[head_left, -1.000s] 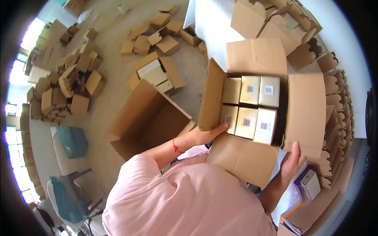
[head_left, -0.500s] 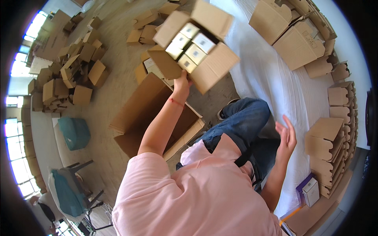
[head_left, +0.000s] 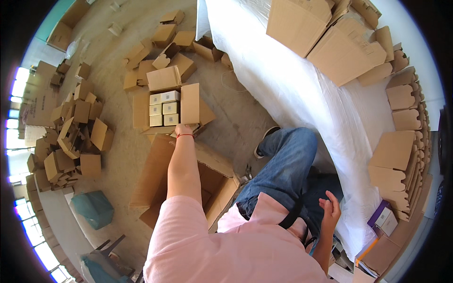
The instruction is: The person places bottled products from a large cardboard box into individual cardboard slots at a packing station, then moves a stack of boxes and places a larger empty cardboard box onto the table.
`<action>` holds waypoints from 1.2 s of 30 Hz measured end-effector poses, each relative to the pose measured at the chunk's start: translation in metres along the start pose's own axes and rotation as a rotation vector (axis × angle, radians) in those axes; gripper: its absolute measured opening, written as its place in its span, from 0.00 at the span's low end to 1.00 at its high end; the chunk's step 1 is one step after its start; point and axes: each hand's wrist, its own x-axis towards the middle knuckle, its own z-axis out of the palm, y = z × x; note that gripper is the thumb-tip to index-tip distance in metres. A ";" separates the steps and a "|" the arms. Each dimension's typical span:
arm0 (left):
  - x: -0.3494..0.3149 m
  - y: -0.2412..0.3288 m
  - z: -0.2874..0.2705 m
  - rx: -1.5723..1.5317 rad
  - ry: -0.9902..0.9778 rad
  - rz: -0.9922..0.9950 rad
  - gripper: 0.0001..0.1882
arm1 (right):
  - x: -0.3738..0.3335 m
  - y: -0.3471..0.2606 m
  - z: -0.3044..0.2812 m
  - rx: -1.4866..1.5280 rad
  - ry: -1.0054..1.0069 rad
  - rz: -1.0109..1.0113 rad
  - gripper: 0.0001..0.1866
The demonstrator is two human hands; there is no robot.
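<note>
My left hand [head_left: 185,128] reaches far forward, its fingers closed on the near edge of an open cardboard box [head_left: 190,104]. The box's flaps stand spread. Several small pale-yellow and white cartons [head_left: 163,109] are packed inside it in rows. Part of another box shows from beneath its right side. Under my left forearm a larger cardboard box [head_left: 153,177] stands open. My right hand [head_left: 330,209] is held up beside my knee, next to the white sheet, with nothing in it and its fingers loosely bent and apart.
Empty small boxes lie heaped on the left floor [head_left: 78,137], and several more beyond the held box [head_left: 165,35]. A white plastic-covered surface [head_left: 302,94] runs along the right. Flattened cardboard pieces [head_left: 391,165] and a purple-and-white box [head_left: 383,218] are on it. A teal bundle [head_left: 92,209] sits at left.
My left hand has brought the filled box to the left and down, beyond the larger box. My right hand has lowered slightly, its fingers more bent. The view has shifted too.
</note>
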 end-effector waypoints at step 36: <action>-0.050 -0.137 -0.128 0.792 -0.398 -0.015 0.29 | -0.009 0.013 0.009 0.179 -0.066 -0.153 0.13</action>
